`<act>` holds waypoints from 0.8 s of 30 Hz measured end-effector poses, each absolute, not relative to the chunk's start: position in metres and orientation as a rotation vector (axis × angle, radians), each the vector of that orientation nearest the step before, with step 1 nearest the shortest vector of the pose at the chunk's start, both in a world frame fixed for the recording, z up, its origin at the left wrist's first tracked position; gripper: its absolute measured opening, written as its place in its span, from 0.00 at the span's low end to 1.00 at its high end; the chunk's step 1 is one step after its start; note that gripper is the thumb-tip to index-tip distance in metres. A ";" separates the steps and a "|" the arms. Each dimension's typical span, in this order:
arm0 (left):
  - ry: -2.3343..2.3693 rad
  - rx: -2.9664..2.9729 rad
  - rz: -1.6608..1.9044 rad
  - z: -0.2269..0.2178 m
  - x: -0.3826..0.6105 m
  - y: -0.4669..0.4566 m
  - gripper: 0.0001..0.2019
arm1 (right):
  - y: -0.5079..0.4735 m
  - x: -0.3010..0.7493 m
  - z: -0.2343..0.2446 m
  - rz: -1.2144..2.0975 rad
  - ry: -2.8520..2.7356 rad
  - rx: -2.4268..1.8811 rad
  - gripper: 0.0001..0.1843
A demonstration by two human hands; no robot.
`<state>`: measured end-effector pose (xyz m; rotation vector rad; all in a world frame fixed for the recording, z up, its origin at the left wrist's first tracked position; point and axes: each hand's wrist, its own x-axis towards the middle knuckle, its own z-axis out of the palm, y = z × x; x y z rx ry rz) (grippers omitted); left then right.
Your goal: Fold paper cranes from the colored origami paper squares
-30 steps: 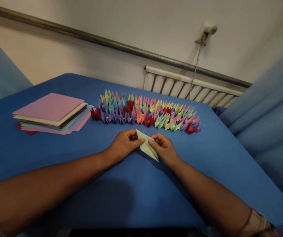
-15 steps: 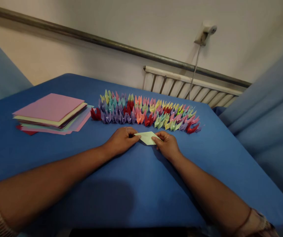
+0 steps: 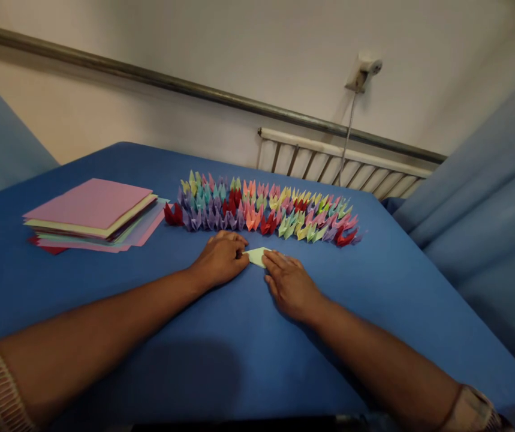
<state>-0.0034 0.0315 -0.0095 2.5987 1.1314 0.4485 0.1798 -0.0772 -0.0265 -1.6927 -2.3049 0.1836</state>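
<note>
A folded piece of pale green paper (image 3: pixel 256 257) lies on the blue table, partly covered by both hands. At its left tip, my left hand (image 3: pixel 221 259) is closed with thumb and fingers pinching the paper. My right hand (image 3: pixel 291 285) rests palm down, its fingers stretched out and flat over the paper's right end. Just beyond the hands stand rows of small folded paper cranes (image 3: pixel 252 217) in red, purple, pink, yellow, green and blue.
A stack of coloured paper sheets (image 3: pixel 90 201), pink on top, sits on the left of the blue tabletop (image 3: pixel 185 360). Behind the table are a wall rail (image 3: pixel 158 75), a radiator (image 3: pixel 311 159) and a socket with a cord (image 3: pixel 361 73). Blue curtains (image 3: pixel 486 198) hang at the sides.
My right hand has gone from pinching the paper's right end to lying flat over it. The paper is now down on the table, slightly lower and to the left. My left hand keeps its tip.
</note>
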 end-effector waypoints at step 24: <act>0.911 2.822 -0.065 -0.010 -0.014 -0.010 0.50 | -0.089 0.185 -0.020 0.039 -2.229 -1.944 0.32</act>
